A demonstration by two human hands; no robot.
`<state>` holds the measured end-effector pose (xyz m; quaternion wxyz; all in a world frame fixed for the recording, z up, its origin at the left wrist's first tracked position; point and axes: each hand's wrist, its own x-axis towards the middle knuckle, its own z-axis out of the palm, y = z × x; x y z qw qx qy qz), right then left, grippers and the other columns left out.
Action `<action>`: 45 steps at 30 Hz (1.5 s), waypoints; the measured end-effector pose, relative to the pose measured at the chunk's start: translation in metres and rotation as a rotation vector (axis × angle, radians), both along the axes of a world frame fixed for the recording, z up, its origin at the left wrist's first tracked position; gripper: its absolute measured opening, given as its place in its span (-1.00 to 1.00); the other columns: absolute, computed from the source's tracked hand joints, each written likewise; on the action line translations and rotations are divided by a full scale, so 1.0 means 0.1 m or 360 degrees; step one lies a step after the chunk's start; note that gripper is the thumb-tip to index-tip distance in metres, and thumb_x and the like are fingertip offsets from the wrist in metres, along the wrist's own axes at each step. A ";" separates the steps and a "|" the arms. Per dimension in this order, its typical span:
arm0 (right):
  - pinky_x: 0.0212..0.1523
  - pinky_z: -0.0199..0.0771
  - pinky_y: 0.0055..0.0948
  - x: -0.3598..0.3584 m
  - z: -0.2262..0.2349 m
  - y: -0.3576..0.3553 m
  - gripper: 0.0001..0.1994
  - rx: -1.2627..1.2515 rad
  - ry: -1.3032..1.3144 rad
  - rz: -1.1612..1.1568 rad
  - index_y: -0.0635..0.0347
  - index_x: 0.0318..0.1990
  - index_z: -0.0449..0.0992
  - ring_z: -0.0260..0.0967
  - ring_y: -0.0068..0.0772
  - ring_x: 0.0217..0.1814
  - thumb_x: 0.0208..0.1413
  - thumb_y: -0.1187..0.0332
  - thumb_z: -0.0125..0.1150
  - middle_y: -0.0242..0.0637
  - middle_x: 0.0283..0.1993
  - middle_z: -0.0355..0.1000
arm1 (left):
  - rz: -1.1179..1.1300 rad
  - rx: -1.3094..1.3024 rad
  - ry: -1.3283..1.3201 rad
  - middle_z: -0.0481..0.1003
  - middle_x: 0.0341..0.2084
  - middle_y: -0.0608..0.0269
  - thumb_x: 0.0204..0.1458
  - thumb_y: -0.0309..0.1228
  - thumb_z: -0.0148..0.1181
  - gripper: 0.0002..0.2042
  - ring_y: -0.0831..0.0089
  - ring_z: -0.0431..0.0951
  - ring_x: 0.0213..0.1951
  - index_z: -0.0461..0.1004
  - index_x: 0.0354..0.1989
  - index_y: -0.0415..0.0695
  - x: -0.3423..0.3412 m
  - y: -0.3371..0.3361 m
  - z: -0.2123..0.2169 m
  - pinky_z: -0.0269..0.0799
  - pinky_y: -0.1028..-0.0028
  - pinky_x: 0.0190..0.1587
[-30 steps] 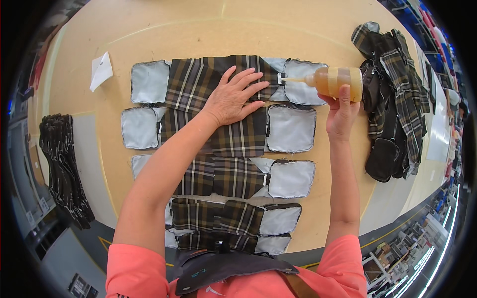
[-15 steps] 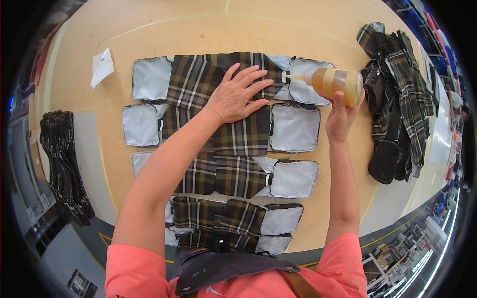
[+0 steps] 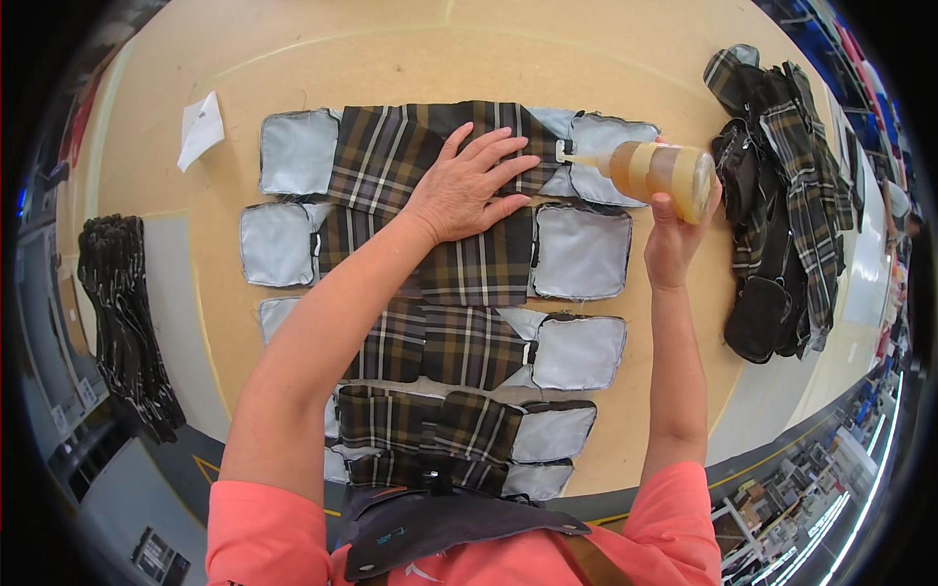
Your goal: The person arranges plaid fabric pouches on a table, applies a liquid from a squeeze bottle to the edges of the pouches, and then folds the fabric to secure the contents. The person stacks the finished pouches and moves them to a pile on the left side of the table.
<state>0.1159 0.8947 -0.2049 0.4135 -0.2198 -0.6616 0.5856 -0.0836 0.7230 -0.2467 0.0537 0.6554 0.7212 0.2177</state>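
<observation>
The base of the amber bottle has swung slightly toward us in our right hand, which wraps around it, while its nozzle stays at the white tab on the top plaid piece, so the work seems to remain there. Our left hand lies flat on that piece, fingers parted, gripping nothing. The plaid heap lies near the bottle's base; bare counter opens beyond the top piece's far edge.

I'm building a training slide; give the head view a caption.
Left hand on plaid cloth; right hand holds a bottle, nozzle at a white tab.
</observation>
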 end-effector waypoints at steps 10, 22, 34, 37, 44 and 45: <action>0.26 0.22 -0.28 -0.01 -0.03 0.03 -0.34 0.0046 -0.0034 -0.0070 0.20 0.17 0.10 0.23 -0.24 0.27 0.02 0.26 0.39 -0.04 0.19 0.30 | 0.0001 0.0032 0.0034 0.29 0.17 0.33 0.12 -0.03 0.05 -0.55 0.37 0.16 0.28 0.31 0.17 0.15 -0.01 0.01 -0.02 -0.15 0.10 0.36; 0.20 0.31 -0.30 0.08 -0.02 -0.05 -0.39 -0.0031 -0.0073 -0.0141 0.22 0.13 0.18 0.29 -0.24 0.21 0.04 0.16 0.36 -0.12 0.13 0.35 | 0.0010 0.0087 -0.0030 0.29 0.16 0.27 0.11 -0.14 0.11 -0.58 0.31 0.21 0.26 0.34 0.14 0.07 0.01 0.01 -0.02 -0.10 0.12 0.36; 0.03 0.57 -0.18 0.95 0.44 -0.13 -0.42 -0.1423 0.0847 -0.0258 0.19 0.16 0.28 0.37 -0.10 0.12 0.08 0.06 0.26 -0.14 0.17 0.32 | -0.0449 0.0079 -0.0120 0.38 0.04 0.29 0.06 -0.15 0.16 -0.65 0.32 0.26 0.22 0.43 -0.02 -0.01 0.57 -0.50 0.11 -0.11 0.09 0.37; 0.03 0.56 -0.19 0.94 0.49 -0.62 -0.42 -0.1075 0.0406 -0.0383 0.19 0.18 0.25 0.33 -0.12 0.17 0.12 0.04 0.22 -0.15 0.19 0.29 | -0.0306 0.0049 -0.0131 0.35 0.07 0.27 0.04 -0.15 0.19 -0.61 0.28 0.26 0.21 0.41 0.01 -0.03 0.60 -0.70 0.15 -0.07 0.08 0.36; 0.21 0.23 -0.31 0.77 0.18 -1.00 -0.23 -0.0607 -0.0044 -0.0196 0.18 0.21 0.06 0.19 -0.31 0.23 -0.01 0.02 0.37 -0.16 0.20 0.22 | -0.0155 0.0196 -0.0416 0.35 -0.04 0.13 -0.06 -0.37 0.30 -0.64 0.11 0.32 0.14 0.38 -0.08 -0.11 0.62 -0.86 0.08 0.18 0.07 0.26; 0.23 0.20 -0.32 0.72 0.19 -1.04 -0.23 -0.0599 -0.0055 -0.0173 0.19 0.21 0.06 0.18 -0.31 0.23 -0.01 0.03 0.37 -0.15 0.20 0.22 | -0.0128 0.0215 -0.0438 0.35 -0.07 0.12 -0.07 -0.40 0.29 -0.66 0.10 0.33 0.13 0.38 -0.10 -0.12 0.62 -0.86 0.07 0.20 0.07 0.26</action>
